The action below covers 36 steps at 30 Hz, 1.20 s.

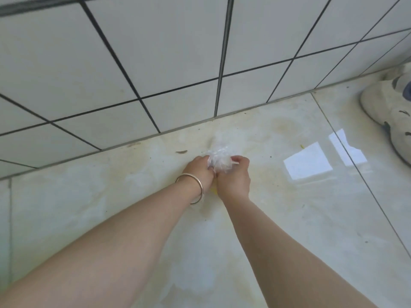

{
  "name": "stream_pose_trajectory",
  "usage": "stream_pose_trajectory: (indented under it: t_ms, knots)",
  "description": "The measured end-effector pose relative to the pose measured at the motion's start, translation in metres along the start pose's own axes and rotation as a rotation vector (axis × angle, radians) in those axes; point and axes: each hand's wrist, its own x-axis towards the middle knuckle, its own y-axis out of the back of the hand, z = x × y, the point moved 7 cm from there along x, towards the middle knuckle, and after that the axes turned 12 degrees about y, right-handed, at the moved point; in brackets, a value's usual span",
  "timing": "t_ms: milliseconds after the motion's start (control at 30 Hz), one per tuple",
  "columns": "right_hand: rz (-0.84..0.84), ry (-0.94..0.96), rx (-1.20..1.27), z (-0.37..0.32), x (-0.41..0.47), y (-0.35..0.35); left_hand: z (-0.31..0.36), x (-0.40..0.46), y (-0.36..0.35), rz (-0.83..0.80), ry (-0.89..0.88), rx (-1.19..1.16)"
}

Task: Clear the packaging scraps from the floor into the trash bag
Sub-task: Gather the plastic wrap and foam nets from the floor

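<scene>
Gather step — left hand [198, 172] and right hand [233, 177] both clench fingers on a crumpled clear plastic scrap [219, 160] just above the floor [289, 218], near the tiled wall [155, 63]; next likely needs carrying it to the trash bag — not in view.

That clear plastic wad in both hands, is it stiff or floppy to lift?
Probably floppy: the clear plastic wad bunches into crumpled folds between the left hand and right hand. Likely very light, being thin and see-through. It may spring open if released.
</scene>
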Motion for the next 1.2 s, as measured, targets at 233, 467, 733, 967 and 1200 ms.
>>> stream_pose_trajectory:
  t_ms: [233,467,733,967,1200]
  knots:
    - [-0.226,0.100,-0.034,-0.025,-0.047,-0.016,-0.041,-0.059,0.037,-0.006,0.118,-0.264]
    - [-0.316,0.312,-0.094,-0.080,-0.140,-0.047,-0.097,-0.149,0.095,0.097,0.166,-0.396]
    - [-0.498,0.510,-0.070,-0.167,-0.286,-0.126,-0.217,-0.267,0.199,0.430,0.289,-0.655]
    - [-0.412,0.618,-0.106,-0.198,-0.392,-0.151,-0.278,-0.347,0.233,0.465,0.122,-0.760]
    - [-0.395,0.770,-0.260,-0.216,-0.472,-0.171,-0.337,-0.416,0.250,0.412,0.075,-0.868]
